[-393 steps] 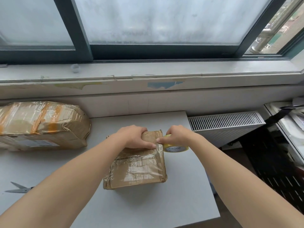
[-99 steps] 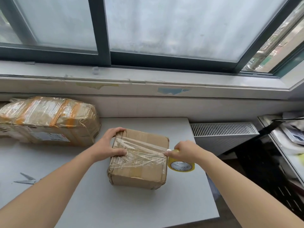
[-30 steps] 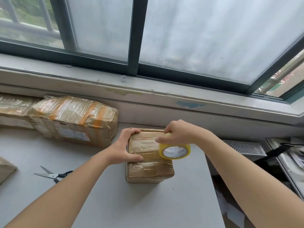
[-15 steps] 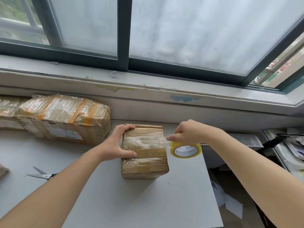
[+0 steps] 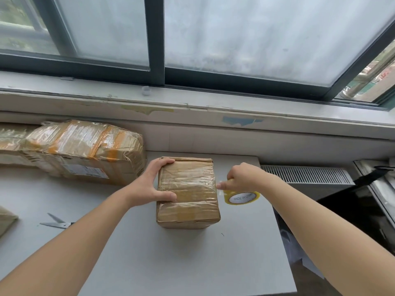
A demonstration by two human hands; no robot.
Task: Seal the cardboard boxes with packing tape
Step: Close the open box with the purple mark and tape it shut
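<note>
Since a second ago the tape roll [image 5: 242, 198] has slid off the top of the cardboard box [image 5: 188, 195] to its right side, gripped from above by the right hand [image 5: 241, 178]. Its white label reads "MADE IN CHIN". The left hand [image 5: 149, 184] clasps the box's left edge. Brown and creased, banded in glossy clear tape, the box stands near the tabletop's [image 5: 171, 263] far right corner.

left hand [image 5: 149, 184] gripping taped box [image 5: 188, 193], right hand [image 5: 241, 177] holding tape roll [image 5: 242, 197], apparently just beside it
</note>
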